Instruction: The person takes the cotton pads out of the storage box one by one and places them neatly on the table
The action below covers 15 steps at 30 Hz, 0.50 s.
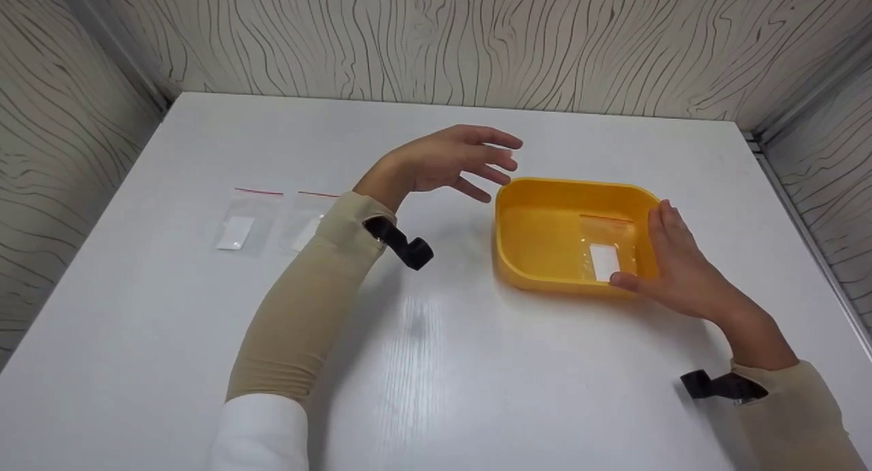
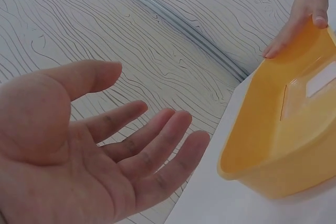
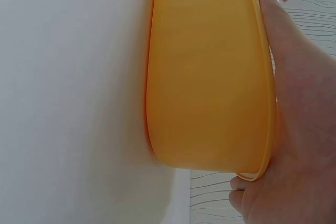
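My left hand [image 1: 453, 161] is in the air just left of a yellow plastic bin [image 1: 501, 253], its fingers loosely spread. Nothing lies in its palm in the left wrist view. My right hand [image 1: 681, 270] rests against the bin's right end. Its thumb lies over the near rim, and its straight fingers lie along the right rim. Inside the bin, toward the right, is a clear zip bag [image 1: 603, 229] with a red seal line and a white card [image 1: 604, 262]. In the right wrist view the bin's outer wall [image 3: 210, 77] stands beside my palm.
Two more clear zip bags lie on the white table [image 1: 436, 362] at the left. One bag [image 1: 235, 219] is in full view; the other bag [image 1: 306, 215] is partly behind my left sleeve. Wood-grain patterned panels [image 1: 409, 41] enclose the back and sides.
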{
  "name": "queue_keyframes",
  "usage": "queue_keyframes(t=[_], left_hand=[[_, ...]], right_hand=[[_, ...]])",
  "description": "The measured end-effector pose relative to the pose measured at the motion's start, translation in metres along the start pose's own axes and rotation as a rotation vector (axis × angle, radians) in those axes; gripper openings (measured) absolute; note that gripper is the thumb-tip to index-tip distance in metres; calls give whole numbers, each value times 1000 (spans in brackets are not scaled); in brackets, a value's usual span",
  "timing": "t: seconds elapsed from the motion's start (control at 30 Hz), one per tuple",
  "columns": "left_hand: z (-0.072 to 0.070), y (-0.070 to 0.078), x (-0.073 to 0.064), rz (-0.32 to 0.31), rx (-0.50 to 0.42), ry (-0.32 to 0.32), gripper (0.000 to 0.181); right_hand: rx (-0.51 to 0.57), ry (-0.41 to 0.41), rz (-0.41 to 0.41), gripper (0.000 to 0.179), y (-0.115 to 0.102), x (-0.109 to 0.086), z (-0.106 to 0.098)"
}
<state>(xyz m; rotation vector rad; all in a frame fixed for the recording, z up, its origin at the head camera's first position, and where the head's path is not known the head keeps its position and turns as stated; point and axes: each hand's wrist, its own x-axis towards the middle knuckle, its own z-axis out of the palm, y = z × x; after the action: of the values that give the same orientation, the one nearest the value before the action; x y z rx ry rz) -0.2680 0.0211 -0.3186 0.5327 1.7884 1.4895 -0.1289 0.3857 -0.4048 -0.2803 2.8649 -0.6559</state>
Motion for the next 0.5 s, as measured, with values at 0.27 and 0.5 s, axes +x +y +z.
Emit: queue_keyframes(t=[0.27, 0.5], left_hand=[[8, 1, 10, -23, 6, -17, 41], [15, 2, 19, -58, 11, -32, 41]], right_hand=[[-2, -6, 12, 125, 0, 1, 1], [-5, -6, 10, 124, 1, 1, 1]])
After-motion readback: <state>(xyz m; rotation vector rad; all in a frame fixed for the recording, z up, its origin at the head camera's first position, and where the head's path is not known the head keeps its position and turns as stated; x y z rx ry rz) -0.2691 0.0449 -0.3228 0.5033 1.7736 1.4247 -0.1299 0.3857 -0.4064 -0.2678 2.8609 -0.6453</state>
